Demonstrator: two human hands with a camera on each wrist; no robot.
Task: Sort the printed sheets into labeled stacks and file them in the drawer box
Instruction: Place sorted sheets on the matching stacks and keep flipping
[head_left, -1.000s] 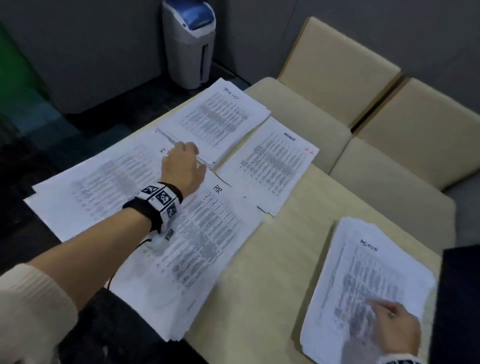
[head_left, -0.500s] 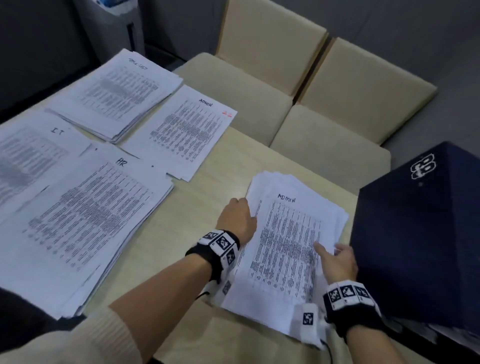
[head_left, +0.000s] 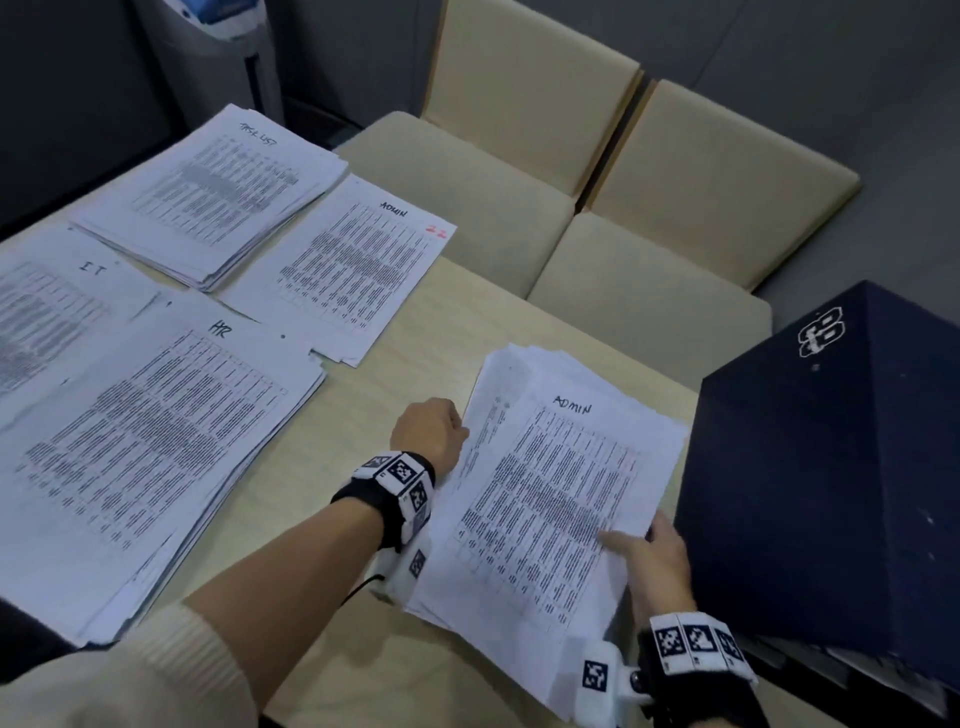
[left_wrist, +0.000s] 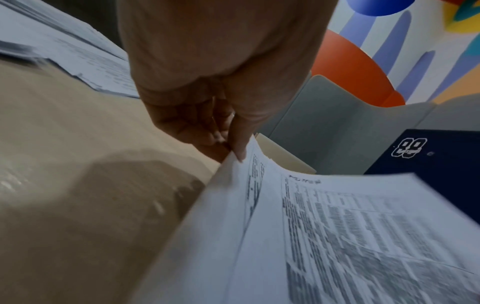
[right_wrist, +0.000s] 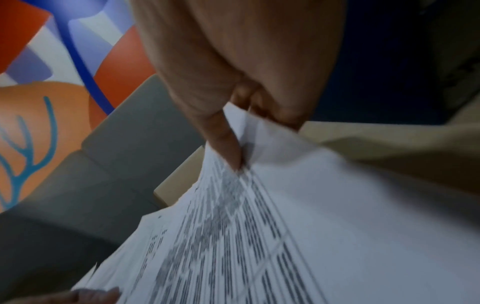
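ADMIN stack (head_left: 550, 499) is sitting on the table (head_left: 415, 332) beside the box (head_left: 831, 493), left hand (head_left: 431, 434) and right hand (head_left: 657, 558) pinching opposite edges. Loose floppy sheets are probably going to slide, so support underneath.

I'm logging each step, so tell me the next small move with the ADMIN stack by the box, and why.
Probably lift the near ADMIN stack clear of the table and square its edges. The left hand pinches its left edge, the right hand grips its right corner, and the sheets look fanned and uneven. The dark drawer box stands right beside it.
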